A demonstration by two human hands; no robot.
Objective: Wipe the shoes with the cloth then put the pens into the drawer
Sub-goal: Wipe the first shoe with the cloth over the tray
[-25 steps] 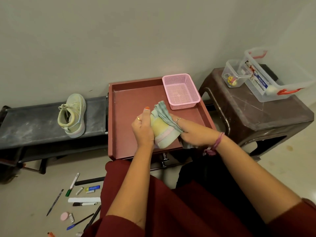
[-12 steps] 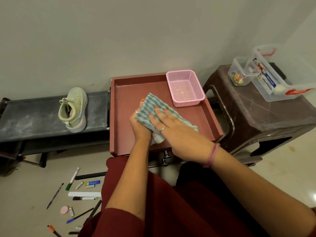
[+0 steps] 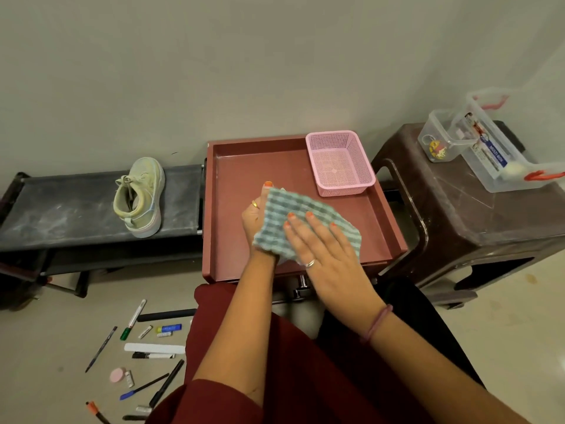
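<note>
Now right hand flat atop cloth, unchanged.

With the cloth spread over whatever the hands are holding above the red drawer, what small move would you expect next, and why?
Probably one more rubbing stroke: the right hand lies flat on the checked cloth, pressing it over what the left hand holds underneath, which is hidden here. The other shoe sits on the black bench, and the pens lie on the floor, not yet in the drawer.
</note>
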